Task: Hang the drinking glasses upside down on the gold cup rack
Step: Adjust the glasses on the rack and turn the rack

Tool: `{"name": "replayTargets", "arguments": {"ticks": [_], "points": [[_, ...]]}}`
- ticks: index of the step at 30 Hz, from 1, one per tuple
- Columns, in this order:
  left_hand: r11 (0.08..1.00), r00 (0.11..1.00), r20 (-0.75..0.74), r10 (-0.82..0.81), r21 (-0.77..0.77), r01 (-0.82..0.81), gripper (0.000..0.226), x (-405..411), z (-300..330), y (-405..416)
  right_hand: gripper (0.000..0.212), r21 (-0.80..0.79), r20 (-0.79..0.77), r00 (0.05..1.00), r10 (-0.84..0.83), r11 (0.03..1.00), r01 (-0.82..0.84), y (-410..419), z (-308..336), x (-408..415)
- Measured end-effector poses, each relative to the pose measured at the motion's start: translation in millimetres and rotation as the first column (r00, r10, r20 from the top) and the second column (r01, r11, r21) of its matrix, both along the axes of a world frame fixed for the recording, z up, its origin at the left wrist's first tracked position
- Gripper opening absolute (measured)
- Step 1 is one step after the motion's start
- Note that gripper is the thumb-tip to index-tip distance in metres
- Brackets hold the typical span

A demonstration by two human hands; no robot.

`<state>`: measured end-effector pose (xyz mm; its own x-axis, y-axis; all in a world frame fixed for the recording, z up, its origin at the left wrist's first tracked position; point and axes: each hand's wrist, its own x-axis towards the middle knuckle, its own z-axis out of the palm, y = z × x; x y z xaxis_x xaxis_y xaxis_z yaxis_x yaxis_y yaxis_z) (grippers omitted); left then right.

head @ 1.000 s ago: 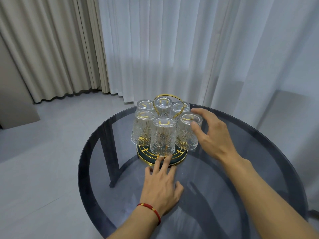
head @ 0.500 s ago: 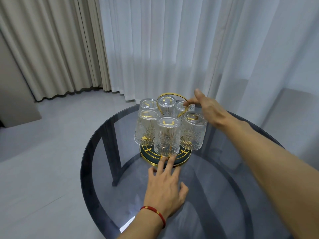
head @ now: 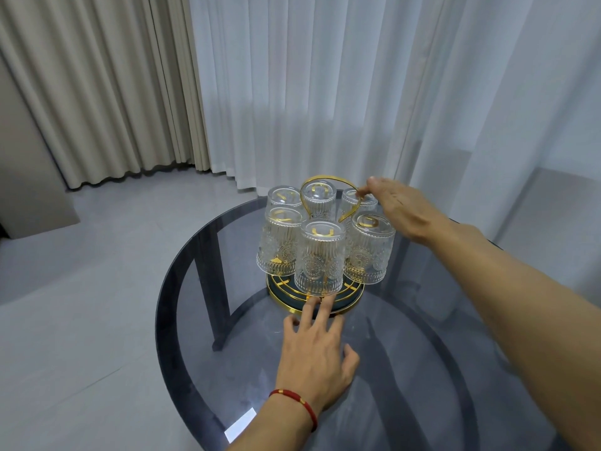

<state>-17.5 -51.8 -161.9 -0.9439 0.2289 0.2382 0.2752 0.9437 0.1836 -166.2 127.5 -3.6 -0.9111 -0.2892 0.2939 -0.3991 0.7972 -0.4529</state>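
The gold cup rack (head: 344,305) stands on the round glass table, its round dark base edged in gold and its looped gold handle (head: 309,187) on top. Several embossed drinking glasses (head: 320,258) hang upside down on it, all round the handle. My left hand (head: 317,356) lies flat on the table with its fingertips on the front rim of the rack's base. My right hand (head: 403,208) reaches in from the right, thumb and fingertips pinching the right side of the gold handle, just above the far right glass (head: 356,200).
The dark round glass table (head: 195,320) has its edge close on the left and front; black legs show through it. White sheer curtains (head: 325,92) hang right behind the table, beige curtains at the left. Grey floor spreads to the left.
My right hand left the front right glass, rose and moved back to the gold handle, where its fingers closed on it. My left hand stayed at the rack's base.
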Motion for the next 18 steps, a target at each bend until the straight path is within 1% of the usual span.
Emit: {"name": "replayTargets", "arguments": {"ticks": [3, 8, 18], "points": [[1.000, 1.000, -0.029, -0.001, 0.010, 0.001, 0.048, 1.2, 0.8, 0.1, 0.069, 0.047, -0.008, 1.000, -0.003, 0.999, 0.004, 0.2, -1.1, -0.9], [1.000, 1.000, -0.024, 0.001, 0.009, 0.000, 0.049, 1.0, 0.7, 0.4, 0.070, 0.080, -0.024, 1.000, 0.006, 0.997, -0.004, 1.3, -3.1, -3.1], [1.000, 1.000, 0.000, 0.005, -0.002, -0.005, 0.048, 0.7, 0.7, 0.3, 0.069, 0.057, -0.028, 1.000, 0.012, 0.998, -0.011, 3.9, -2.6, -5.2]]}}
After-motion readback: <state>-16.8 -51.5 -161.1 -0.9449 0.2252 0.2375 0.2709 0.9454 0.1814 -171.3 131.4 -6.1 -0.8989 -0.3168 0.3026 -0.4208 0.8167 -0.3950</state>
